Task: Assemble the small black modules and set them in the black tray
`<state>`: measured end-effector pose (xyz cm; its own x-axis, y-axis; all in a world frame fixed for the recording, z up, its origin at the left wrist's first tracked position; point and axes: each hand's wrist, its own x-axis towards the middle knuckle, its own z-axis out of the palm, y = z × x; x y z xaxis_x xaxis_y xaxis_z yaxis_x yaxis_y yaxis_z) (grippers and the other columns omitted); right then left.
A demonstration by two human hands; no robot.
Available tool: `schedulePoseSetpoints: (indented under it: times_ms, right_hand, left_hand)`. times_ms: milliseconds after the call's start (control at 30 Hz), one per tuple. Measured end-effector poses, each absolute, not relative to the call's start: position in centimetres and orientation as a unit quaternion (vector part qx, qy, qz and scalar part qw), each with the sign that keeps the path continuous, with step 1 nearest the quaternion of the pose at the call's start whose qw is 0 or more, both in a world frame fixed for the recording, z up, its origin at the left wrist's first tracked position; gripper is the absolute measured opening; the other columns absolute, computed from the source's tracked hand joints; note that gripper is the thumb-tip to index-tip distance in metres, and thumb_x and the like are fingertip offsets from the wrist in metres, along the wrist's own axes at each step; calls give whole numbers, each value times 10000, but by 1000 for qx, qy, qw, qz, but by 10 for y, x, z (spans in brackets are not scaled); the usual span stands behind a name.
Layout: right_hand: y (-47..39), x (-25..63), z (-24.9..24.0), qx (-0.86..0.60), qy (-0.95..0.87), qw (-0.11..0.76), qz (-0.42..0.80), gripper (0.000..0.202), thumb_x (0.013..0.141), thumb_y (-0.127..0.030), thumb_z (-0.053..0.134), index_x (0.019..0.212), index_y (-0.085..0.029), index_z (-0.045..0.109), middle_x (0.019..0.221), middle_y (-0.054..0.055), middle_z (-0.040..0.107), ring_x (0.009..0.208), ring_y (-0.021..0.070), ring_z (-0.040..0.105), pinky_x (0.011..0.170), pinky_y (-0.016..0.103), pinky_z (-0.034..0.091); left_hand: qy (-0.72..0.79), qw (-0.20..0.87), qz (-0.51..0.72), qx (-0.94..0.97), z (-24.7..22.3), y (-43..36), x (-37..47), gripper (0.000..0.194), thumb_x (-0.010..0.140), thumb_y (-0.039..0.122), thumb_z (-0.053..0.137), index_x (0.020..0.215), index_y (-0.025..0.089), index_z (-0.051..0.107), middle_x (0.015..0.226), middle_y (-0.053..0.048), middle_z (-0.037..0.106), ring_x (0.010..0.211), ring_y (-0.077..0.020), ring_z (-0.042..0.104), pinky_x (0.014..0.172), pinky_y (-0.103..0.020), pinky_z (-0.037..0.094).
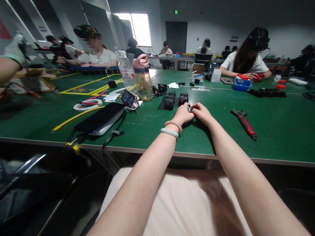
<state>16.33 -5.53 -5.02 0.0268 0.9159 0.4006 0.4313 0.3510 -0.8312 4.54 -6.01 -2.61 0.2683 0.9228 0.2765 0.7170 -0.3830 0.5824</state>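
Both my hands meet over the green table, with a small black part (189,109) between their fingertips. My left hand (184,114), with a beaded bracelet and a pale bangle at the wrist, is closed on its left side. My right hand (201,113) pinches the same part from the right. Just beyond my left hand, black blocky parts (169,101) stand on a dark ribbed base, and another black part (184,98) stands beside them. A red and black adjustable wrench (244,123) lies to the right of my hands.
A black phone-like device (100,118) with a strap lies at the left front, near a small clock (128,98). Behind are a tumbler (144,83) and a plastic bottle (126,70). A blue bin (242,84) stands at the back right. Another person's arm (3,71) reaches in from the left.
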Motion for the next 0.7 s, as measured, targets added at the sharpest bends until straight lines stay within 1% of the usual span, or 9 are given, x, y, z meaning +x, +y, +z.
schedulePoseSetpoints:
  times_ms: [467,700]
  right_hand:
    - [-56,163,-49,-533,-652,482,243,230,617,-237,443,817,-176,538,769,-18,564,735,109,488,698,247,383]
    - [-57,162,-48,-534,-652,481,241,220,617,-232,438,799,-175,548,745,-21,563,689,100,484,675,238,387]
  left_hand:
    - [529,180,296,775,-27,-59,45,491,558,173,549,1035,189,432,964,-64,554,861,-181,522,712,-251,400]
    - [526,172,295,779,-27,-59,44,501,556,186,551,1042,185,430,961,-72,557,857,-190,526,708,-260,406]
